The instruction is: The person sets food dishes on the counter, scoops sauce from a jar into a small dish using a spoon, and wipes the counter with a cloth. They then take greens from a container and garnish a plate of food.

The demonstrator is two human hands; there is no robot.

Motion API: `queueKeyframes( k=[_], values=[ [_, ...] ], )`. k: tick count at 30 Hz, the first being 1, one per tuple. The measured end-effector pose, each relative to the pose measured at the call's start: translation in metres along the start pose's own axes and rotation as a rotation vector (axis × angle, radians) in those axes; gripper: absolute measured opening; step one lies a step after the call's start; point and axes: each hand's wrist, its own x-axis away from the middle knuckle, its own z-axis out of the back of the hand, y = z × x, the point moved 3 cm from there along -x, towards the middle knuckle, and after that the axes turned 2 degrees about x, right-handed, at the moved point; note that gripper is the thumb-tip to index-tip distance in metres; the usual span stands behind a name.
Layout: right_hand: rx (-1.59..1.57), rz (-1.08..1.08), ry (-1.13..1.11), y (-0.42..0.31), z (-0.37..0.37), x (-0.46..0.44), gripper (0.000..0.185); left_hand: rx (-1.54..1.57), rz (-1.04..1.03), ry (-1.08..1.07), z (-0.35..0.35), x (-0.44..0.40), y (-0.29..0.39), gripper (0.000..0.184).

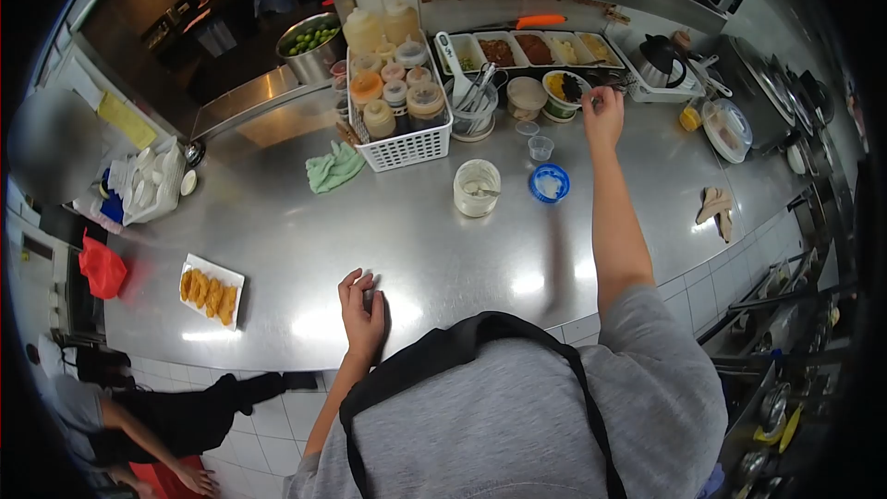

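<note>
My right hand (604, 111) is stretched to the back of the steel counter, its fingers pinched together. Whatever may be between them is too small to make out. Just left of it stands a round tub (564, 92) with yellow and black food inside. My left hand (360, 307) rests near the counter's front edge, fingers loosely bent and apart, holding nothing. In the middle stands an uncovered white jar (476, 188) with a spoon in it. Beside the jar lies a blue lid (549, 183), white stuff on its inside. Small clear plastic cups (540, 149) sit behind the lid.
A white basket (407, 153) of sauce bottles stands at the back, with a green cloth (334, 166) beside it. Topping trays (531, 52) line the wall. Fried pieces lie on a white plate (236, 301) at left. A co-worker (176, 420) is at lower left.
</note>
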Motion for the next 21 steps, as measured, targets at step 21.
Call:
queueKeyframes(
  k=[21],
  values=[
    [-0.166, -0.714, -0.693, 0.032, -0.082, 0.001, 0.031, -0.159, 0.019, -0.023, -0.015, -0.02, -0.009, 0.022]
  ],
)
